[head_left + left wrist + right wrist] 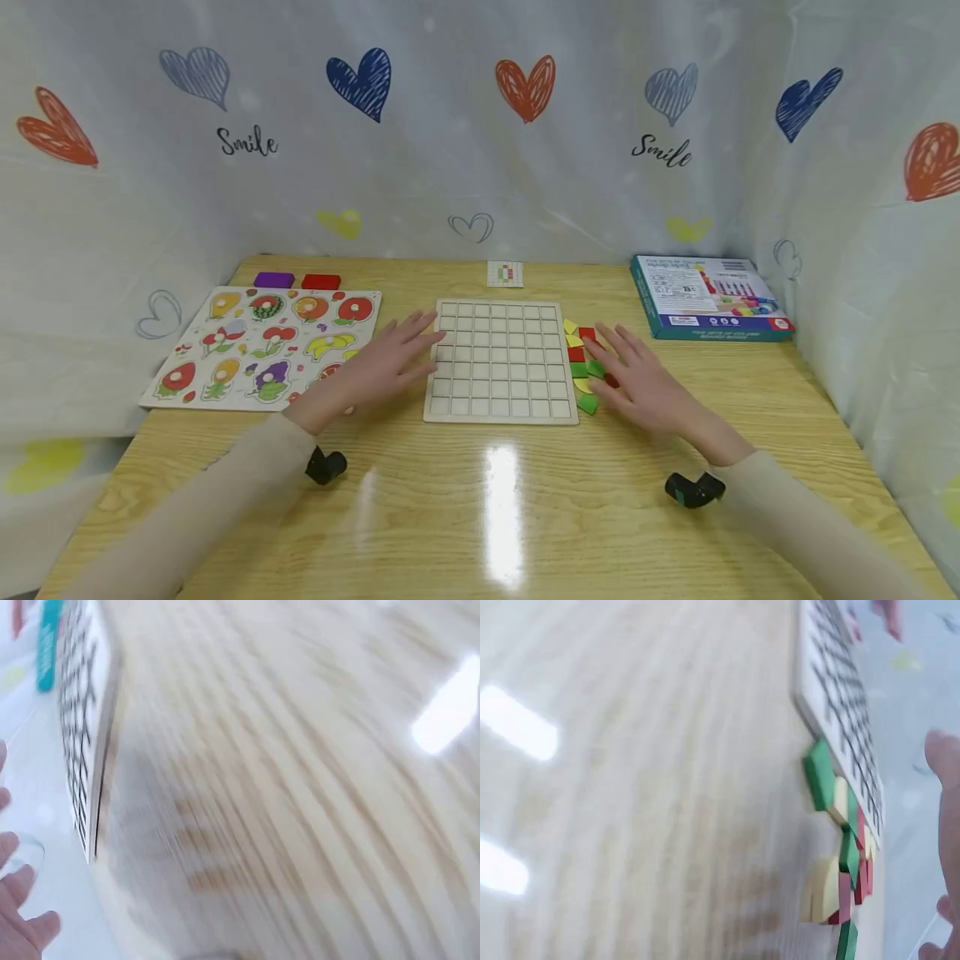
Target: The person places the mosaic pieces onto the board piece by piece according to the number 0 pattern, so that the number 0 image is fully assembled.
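A pale wooden grid board (pixel 500 361) with square cells lies in the middle of the table. At its left edge my left hand (pixel 382 360) is held with fingers spread and nothing in it. My right hand (pixel 643 385), fingers also extended, is over a cluster of small coloured pieces beside the board's right edge. Among these are green pieces (pixel 587 404), red pieces (pixel 575 354) and yellow pieces (pixel 571 326); the hand hides some of them. In the right wrist view the green block (pixel 820 775) lies against the board's corner.
A fruit knob puzzle (pixel 247 348) lies at the left, with a purple block (pixel 273 280) and a red block (pixel 321 282) behind it. Behind the board is a small pattern card (pixel 506 274). A teal-edged box (pixel 708 297) sits at the back right. A curtain (pixel 480 150) surrounds the table.
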The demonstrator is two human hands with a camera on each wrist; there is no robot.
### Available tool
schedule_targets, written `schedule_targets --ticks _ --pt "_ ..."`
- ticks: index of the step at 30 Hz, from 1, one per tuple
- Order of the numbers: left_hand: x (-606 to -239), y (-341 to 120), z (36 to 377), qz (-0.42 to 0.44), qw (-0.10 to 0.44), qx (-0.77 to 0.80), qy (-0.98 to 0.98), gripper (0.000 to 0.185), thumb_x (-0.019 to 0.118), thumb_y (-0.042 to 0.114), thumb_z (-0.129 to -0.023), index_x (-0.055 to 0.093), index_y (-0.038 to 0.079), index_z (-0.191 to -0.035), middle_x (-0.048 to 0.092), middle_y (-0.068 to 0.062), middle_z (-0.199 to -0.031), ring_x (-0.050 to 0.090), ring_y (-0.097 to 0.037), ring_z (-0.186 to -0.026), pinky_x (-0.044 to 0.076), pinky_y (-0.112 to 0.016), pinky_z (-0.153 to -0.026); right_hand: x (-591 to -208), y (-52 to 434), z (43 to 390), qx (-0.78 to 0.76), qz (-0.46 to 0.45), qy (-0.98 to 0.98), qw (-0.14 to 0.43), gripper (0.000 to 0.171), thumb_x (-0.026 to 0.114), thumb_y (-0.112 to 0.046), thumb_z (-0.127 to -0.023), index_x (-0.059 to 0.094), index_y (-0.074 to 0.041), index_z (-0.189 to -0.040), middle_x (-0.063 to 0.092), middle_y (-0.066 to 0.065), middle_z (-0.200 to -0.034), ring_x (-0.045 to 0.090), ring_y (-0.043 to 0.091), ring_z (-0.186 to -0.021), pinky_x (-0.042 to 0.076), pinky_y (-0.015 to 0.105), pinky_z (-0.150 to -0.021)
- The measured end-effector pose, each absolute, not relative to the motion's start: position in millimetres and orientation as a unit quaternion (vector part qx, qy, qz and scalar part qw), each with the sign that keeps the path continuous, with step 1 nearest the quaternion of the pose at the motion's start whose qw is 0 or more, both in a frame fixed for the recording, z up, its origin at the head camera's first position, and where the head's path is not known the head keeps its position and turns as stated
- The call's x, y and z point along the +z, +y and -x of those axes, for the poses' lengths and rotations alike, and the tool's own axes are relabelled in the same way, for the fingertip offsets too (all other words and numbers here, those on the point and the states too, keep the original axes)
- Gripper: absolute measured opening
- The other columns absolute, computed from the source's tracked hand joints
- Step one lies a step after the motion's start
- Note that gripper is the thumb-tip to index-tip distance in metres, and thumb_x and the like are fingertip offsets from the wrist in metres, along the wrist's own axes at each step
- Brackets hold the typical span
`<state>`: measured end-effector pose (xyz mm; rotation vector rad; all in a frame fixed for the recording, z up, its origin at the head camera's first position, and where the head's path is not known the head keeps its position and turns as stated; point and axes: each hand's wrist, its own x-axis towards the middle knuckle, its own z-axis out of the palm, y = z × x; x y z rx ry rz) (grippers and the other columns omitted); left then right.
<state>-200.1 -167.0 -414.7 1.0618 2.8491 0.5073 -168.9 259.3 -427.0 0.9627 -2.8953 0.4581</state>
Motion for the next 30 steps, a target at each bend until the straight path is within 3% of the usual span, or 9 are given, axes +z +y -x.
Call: schedule_targets --ticks 6,13,23,30 --pt "-419 -165 216 -0.231 0.049 0.326 0.916 0.051 0.059 0.025 -0.099 0.047 0.003 -0.144 0.028 -0.015 -0.158 0.024 -0.034 -0.145 0.024 -0.052 -0.115 -421 269 187 0.293 -0.172 -0.94 0.011 0.058 0.053 -0.032 -0.102 0.039 0.001 -0.147 0.03 0.023 -0.153 0.027 0.045 -0.139 0.026 0.065 -0.108" --pt "-433 -158 229 -0.181 0.065 0.397 0.897 0.048 0.062 0.019 -0.097 0.051 0.003 -0.141 0.033 -0.014 -0.155 0.023 -0.034 -0.145 0.018 -0.05 -0.118 -421 270 188 0.36 -0.099 -0.928 0.002 0.046 0.057 -0.022 -0.1 0.05 0.002 -0.138 0.05 0.022 -0.137 0.049 0.039 -0.122 0.046 0.054 -0.098" --pt "-445 -156 230 -0.161 0.058 0.384 0.907 0.04 0.067 0.019 -0.094 0.061 0.003 -0.131 0.041 -0.015 -0.15 0.03 -0.035 -0.142 0.025 -0.051 -0.115 -428 267 158 0.367 -0.048 -0.927 -0.063 0.045 0.062 -0.024 -0.098 0.053 0.001 -0.134 0.058 0.02 -0.124 0.058 0.032 -0.107 0.051 0.048 -0.092" --pt "-448 -156 230 -0.182 0.055 0.374 0.908 0.037 0.067 0.019 -0.094 0.064 0.004 -0.127 0.045 -0.016 -0.147 0.03 -0.036 -0.142 0.019 -0.054 -0.116 -436 272 140 0.367 -0.055 -0.927 -0.061 0.04 0.065 -0.018 -0.095 0.058 0.003 -0.127 0.061 0.017 -0.115 0.06 0.027 -0.099 0.054 0.044 -0.088"
